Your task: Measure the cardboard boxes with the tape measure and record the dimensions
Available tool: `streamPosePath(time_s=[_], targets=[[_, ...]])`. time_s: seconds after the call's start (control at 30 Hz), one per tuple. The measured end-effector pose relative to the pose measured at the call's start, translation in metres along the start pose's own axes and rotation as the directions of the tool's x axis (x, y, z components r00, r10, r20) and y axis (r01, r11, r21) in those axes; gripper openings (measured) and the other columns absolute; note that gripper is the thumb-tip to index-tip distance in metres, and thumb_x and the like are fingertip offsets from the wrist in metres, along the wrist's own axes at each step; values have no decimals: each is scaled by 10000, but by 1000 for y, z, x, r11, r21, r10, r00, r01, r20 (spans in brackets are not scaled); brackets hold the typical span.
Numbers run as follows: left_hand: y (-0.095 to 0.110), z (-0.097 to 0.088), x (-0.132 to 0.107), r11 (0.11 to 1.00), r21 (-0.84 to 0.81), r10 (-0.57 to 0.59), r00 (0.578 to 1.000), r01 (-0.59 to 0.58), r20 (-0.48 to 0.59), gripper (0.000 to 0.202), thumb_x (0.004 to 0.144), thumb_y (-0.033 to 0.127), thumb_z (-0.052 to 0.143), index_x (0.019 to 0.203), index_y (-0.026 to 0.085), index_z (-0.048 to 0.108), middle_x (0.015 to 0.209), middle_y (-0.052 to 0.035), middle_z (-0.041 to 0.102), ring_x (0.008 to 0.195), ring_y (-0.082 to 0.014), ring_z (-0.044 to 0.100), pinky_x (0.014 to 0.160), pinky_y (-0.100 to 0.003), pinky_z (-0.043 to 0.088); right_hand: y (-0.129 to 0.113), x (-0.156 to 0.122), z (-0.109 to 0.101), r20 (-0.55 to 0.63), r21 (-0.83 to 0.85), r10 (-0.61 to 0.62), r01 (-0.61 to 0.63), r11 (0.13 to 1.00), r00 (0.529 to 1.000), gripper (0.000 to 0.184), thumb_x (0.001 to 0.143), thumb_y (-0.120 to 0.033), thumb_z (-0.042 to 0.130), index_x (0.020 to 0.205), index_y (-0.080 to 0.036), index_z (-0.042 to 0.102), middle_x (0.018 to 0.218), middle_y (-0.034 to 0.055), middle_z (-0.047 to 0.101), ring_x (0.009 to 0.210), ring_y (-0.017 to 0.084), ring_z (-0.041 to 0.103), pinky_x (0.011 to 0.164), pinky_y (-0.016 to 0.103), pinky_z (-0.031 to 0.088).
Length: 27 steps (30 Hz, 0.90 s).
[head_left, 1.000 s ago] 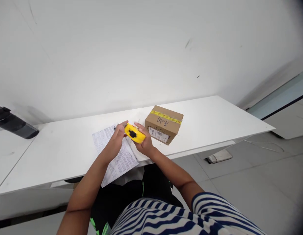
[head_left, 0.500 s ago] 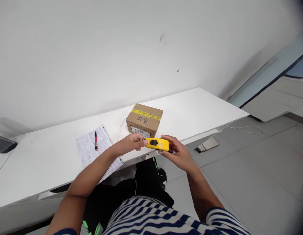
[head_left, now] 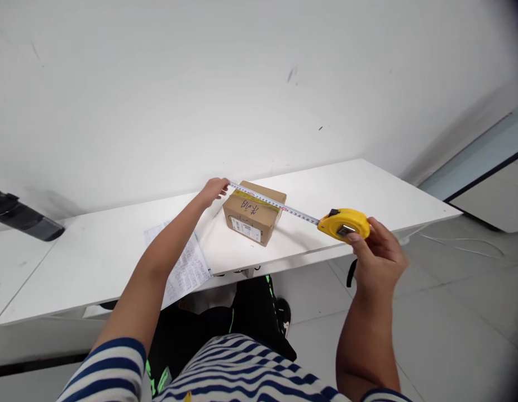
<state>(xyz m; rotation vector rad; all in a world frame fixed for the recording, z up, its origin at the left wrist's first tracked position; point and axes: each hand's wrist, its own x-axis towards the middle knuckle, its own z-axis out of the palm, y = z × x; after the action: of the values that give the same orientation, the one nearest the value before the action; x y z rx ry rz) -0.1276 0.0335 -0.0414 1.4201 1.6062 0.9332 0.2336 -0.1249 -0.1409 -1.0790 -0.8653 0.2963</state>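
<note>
In the head view, the left arm reaches forward, its left hand (head_left: 215,191) pinching the end of the blade (head_left: 303,214); the right hand (head_left: 380,254), raised, grips the yellow tape measure (head_left: 350,218) right of the carton (head_left: 255,215), the blade stretched across the carton's top. Digits run along the blade; the carton bears handwritten characters and a white label (head_left: 245,229), its print too small to read.

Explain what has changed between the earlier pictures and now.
The right hand carried the rounded yellow tape measure rightward; the left hand moved forward and leftward, holding the end of its white numbered blade, now stretched over the brown cardboard box. Box and white written-on paper stayed on the white table.
</note>
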Motion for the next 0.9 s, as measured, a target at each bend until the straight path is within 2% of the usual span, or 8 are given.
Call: streamPosePath(time_s=[0.07,0.13,0.2,0.27,0.37,0.53,0.67,0.9], targets=[[-10,6,-1,996,89,-27,989,14,147,315,764,497,673,812,190,622,907,-65,705,811,-191,643,725,-322,476,2,0,9,8,-55,-18,18,998,1000,561,644,-527,863,1131,-261,780,881,54,742,627,178,620,572,369,530],[-17,12,-5,992,127,-38,955,1,293,440,738,605,704,884,193,657,985,-81,730,889,-218,658,764,-332,487,2,-2,19,87,-115,-39,49,992,995,526,687,-513,840,1139,-250,786,852,46,740,585,146,563,561,349,509],[-21,16,-9,992,121,-11,933,-35,360,520,704,668,728,910,195,667,1018,-89,736,918,-225,655,788,-337,487,-1,-5,30,191,-161,-59,91,983,980,482,721,-506,814,1132,-256,793,924,62,763,591,131,544,552,325,489],[-22,17,-11,989,122,31,938,-78,345,535,679,681,749,878,193,663,970,-82,731,877,-214,644,776,-332,480,-4,-8,40,248,-178,-66,113,978,966,458,754,-503,783,1143,-261,793,1026,82,774,626,132,557,558,314,483],[-20,16,-13,981,137,88,944,-138,318,486,705,663,729,822,195,666,882,-53,705,793,-187,609,733,-317,456,-5,-9,48,242,-169,-39,82,982,969,472,779,-493,761,1188,-259,777,1039,77,774,645,130,558,594,316,496],[-19,18,-15,948,205,189,948,-244,255,410,770,571,679,632,193,602,683,0,575,679,-156,502,655,-306,371,7,-2,32,204,-156,5,27,987,979,514,739,-496,799,1197,-264,774,1005,60,765,645,127,550,628,331,513],[-21,23,-13,962,163,181,960,-218,213,406,741,559,703,631,189,578,670,12,544,666,-143,476,649,-300,354,14,1,23,168,-149,-5,31,988,986,538,726,-507,812,1203,-263,771,1029,64,767,624,118,534,614,327,510],[-26,24,-10,985,54,150,968,-164,202,452,654,578,775,644,177,566,693,-1,574,678,-140,484,654,-296,364,8,-10,48,247,-171,-78,123,978,966,508,794,-524,741,1203,-224,774,1162,120,769,756,168,640,682,335,548]])
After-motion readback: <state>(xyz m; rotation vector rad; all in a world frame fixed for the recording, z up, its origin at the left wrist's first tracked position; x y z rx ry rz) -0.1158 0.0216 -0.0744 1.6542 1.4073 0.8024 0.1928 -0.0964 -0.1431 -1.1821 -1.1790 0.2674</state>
